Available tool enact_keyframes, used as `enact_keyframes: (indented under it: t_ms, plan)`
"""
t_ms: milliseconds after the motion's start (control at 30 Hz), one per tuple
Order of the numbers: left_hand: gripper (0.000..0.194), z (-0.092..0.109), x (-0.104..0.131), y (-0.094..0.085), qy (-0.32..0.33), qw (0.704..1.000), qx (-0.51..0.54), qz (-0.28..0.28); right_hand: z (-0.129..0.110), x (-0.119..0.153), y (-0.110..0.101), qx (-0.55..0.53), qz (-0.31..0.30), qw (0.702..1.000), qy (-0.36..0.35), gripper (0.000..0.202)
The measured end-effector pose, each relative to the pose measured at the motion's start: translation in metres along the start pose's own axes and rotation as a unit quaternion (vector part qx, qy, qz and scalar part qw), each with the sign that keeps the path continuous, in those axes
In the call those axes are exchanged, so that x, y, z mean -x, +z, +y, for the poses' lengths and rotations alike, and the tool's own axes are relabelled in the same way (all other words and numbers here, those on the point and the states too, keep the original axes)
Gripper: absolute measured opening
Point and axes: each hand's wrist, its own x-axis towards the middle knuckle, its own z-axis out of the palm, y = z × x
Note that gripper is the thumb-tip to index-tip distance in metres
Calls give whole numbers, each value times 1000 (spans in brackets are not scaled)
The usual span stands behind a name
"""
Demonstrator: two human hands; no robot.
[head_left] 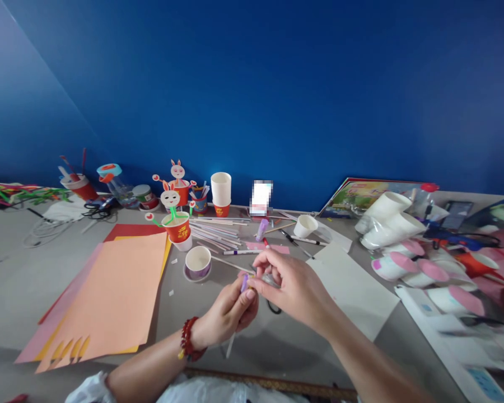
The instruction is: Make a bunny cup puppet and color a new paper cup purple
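Note:
My left hand, with a red bead bracelet at the wrist, is closed round a small purple piece near the middle of the view. A thin pale stick shows below that hand. My right hand meets it from the right, thumb and fingers pinched at the purple piece. Its exact shape is mostly hidden by the fingers. Just left of the hands stands a white and purple paper cup. Part of a pair of scissors with black handles shows under my right hand.
Stacked coloured paper lies at the left. Behind it stand red cups with rabbit faces. Pale sticks, pens and a white cup lie farther back. White paper and several pink-topped cups are at the right.

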Motion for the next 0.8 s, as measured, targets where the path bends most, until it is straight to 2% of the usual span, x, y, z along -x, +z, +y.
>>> enact_keyframes:
  t_ms: [200, 300, 467, 800]
  plan:
    - [33, -8, -1, -5, 22, 997, 60, -47, -4, -2, -6, -22, -30, 999, -15, 4]
    - [34, -12, -1, -7, 10, 994, 85, -62, -2, -3, -4, -29, -31, 999, -28, 2]
    - [35, -11, -2, -8, -2, 993, 106, -53, 2, -4, 2, -25, -29, 999, -38, 2]
    - [35, -8, -3, -7, -38, 992, 117, -23, 4, -5, -2, -43, -48, 998, -1, 4]
